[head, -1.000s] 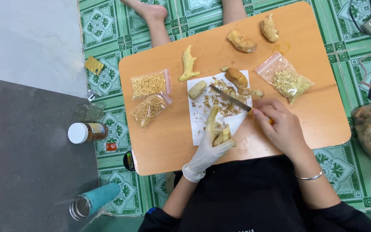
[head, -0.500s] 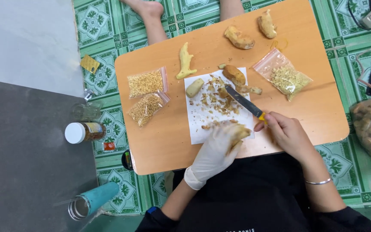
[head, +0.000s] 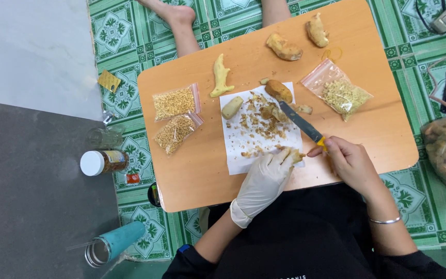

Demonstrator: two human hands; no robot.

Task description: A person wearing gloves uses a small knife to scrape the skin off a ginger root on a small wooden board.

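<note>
Gloved left hand clenched on ginger piece: firm, knobbly, likely slippery peeled; right hand grips knife handle.

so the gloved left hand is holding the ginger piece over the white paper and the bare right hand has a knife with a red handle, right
Not quite: the knife handle is yellow, not red, as the head view shows. The rest stands: the gloved left hand holds the ginger piece at the edge of the white paper, and the bare right hand holds the knife.
</note>
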